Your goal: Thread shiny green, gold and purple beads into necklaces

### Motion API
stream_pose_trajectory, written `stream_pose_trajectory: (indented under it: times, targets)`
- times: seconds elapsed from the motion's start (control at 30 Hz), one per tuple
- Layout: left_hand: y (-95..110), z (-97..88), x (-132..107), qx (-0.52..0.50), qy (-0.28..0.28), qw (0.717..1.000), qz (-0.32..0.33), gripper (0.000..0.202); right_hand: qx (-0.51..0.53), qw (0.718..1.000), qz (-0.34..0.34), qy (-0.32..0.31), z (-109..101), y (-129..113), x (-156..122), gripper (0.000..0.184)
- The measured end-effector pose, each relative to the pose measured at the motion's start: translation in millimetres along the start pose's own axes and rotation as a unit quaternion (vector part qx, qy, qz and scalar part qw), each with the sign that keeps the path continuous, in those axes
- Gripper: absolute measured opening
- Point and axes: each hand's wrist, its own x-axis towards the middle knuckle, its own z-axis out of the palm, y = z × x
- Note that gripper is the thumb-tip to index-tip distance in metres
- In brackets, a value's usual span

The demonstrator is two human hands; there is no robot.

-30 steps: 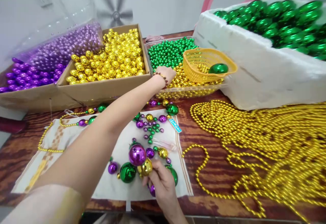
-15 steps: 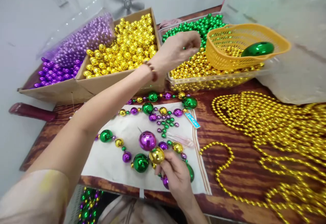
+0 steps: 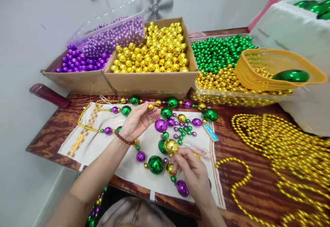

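Note:
My left hand (image 3: 136, 122), a dark bead bracelet on its wrist, pinches a small gold bead (image 3: 150, 106) above the white cloth. Just below its fingers, a thin needle or wire end rises from a big purple bead (image 3: 161, 125). Closed on the strand, my right hand (image 3: 192, 166) grips a big gold bead (image 3: 171, 146) with its thumb and fingers. Under both hands the necklace of purple, green and gold beads lies looped over the cloth (image 3: 108, 151), with a big green bead (image 3: 156, 165) near the front. Part of the strand is hidden behind my right hand.
At the back stand a cardboard box (image 3: 152, 82) of gold and purple beads and a clear tub (image 3: 232, 96) of green and gold ones. An orange basket (image 3: 247, 67) holds a green oval bead. Gold bead chains (image 3: 278, 141) heap at the right; small loose beads (image 3: 184, 130) dot the cloth.
My left hand has come back from over the green and gold bead tub to the strand, now with a small gold bead in its fingers. The view has shifted; my right hand keeps its grip.

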Motion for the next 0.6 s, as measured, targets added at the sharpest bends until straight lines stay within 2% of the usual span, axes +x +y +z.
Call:
stream_pose_trajectory:
  times: [0.47, 0.6]
  targets:
    - [-6.5, 2.0, -4.8, -0.052, 0.062, 0.997, 0.014, 0.001, -0.016, 0.999, 0.037, 0.012, 5.3, -4.8, -4.1, 0.027]
    - [-8.1, 3.0, -3.4, -0.037, 0.059, 0.997, 0.022, 0.009, -0.026, 0.999, 0.040, 0.019, 5.2, -4.4, -5.6, 0.027]
